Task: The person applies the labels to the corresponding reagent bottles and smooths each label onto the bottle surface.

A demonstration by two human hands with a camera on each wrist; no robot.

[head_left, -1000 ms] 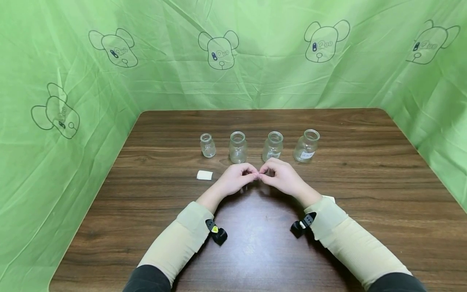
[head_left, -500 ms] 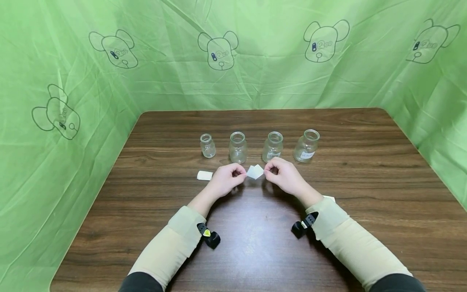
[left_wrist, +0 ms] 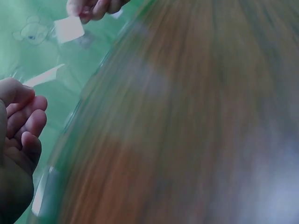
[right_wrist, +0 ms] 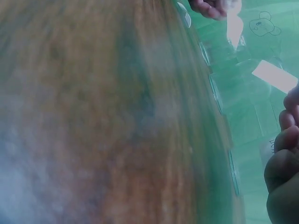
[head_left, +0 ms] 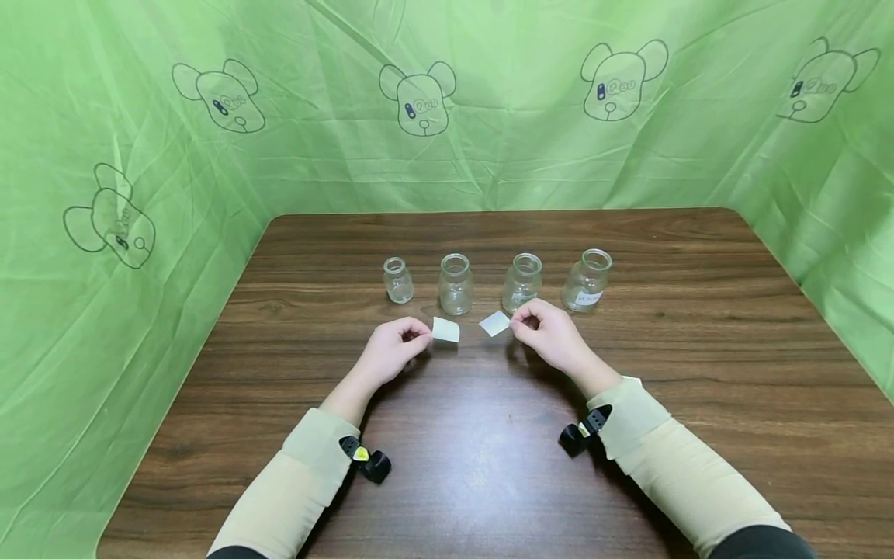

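My left hand [head_left: 387,353] pinches a small white paper slip [head_left: 446,330], slightly curved, by its left edge between thumb and forefinger. By one corner, my right hand [head_left: 553,339] pinches a second, square white slip [head_left: 494,323]. A gap separates the two slips, both held just above the table in front of the jars. They look like a sticker label and its backing, but I cannot tell which is which. In the left wrist view, the right hand's slip [left_wrist: 70,29] faces the camera, while the left hand's slip [left_wrist: 46,76] shows nearly edge-on.
Several open glass jars stand in a row behind the hands: a small jar [head_left: 398,281], a larger jar [head_left: 455,286], and two with white labels, a jar [head_left: 523,281] and the rightmost jar [head_left: 588,279]. White paper [head_left: 632,380] peeks from behind the right sleeve. Green cloth [head_left: 489,155] surrounds the table.
The hands were together at the fingertips; the two slips then showed overlapping and are now apart. My left hand has moved left, covering the spot where a white slip lay. The right hand barely moved.
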